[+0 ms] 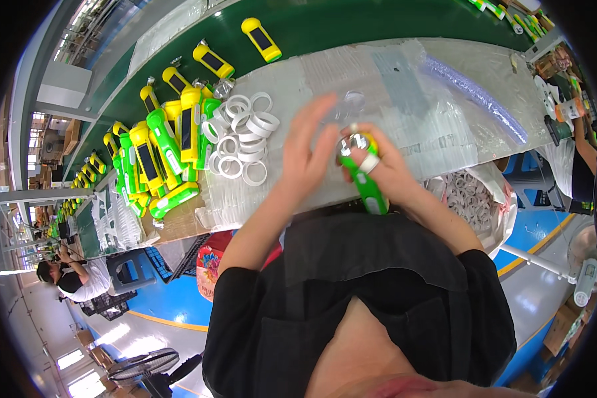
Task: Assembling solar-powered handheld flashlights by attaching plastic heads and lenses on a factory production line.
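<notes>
My right hand (390, 166) grips a green and yellow flashlight (367, 188) in front of my chest. Its silver reflector (356, 141) faces up and shows no cover. A white ring (369, 163) sits at the fingers of that hand; whether it is around one of them I cannot tell. Just left of the reflector my left hand (308, 149) is raised with its fingers stretched out, somewhat blurred, and nothing shows in it. Clear round discs (354, 100) lie on the table beyond both hands. Loose white rings (243, 136) are heaped to the left of my left hand.
A pile of yellow and green flashlights (162, 142) covers the table's left part, with more on the green surface (331, 26) behind. A strip of bubble wrap (474, 96) lies at right. Below the right edge stands a bag of white rings (467, 199). Other people sit far left and right.
</notes>
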`<state>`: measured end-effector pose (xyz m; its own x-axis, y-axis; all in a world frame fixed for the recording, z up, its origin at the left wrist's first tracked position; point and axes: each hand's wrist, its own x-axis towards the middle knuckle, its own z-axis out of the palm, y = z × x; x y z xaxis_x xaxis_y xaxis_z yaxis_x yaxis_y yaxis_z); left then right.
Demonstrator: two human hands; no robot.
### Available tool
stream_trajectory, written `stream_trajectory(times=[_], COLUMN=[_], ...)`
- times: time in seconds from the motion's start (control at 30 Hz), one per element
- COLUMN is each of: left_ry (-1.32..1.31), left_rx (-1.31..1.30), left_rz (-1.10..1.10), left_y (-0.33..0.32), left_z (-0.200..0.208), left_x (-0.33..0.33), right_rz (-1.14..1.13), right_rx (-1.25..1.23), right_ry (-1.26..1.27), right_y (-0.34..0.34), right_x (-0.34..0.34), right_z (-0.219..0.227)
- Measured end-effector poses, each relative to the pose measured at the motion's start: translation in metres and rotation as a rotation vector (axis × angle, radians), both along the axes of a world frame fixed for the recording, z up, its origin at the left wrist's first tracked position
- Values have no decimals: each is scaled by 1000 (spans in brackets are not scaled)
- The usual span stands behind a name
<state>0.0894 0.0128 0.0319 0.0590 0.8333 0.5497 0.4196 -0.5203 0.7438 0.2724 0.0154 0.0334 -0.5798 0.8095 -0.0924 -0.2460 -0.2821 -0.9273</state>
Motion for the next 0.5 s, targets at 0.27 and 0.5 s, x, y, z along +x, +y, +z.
stream_trajectory(times=[0.27, 0.5], left_ry=[445, 282], left_rx=[-136, -158], left_rz=[188, 138], left_y=[41, 38], left_z=[-52, -49], left_x=[-18, -23], right_rz=[-78, -83], right_rx=[-39, -28], right_ry=[-23, -38], right_y=[-1, 2], right_x=[23, 24], right_z=[0, 4])
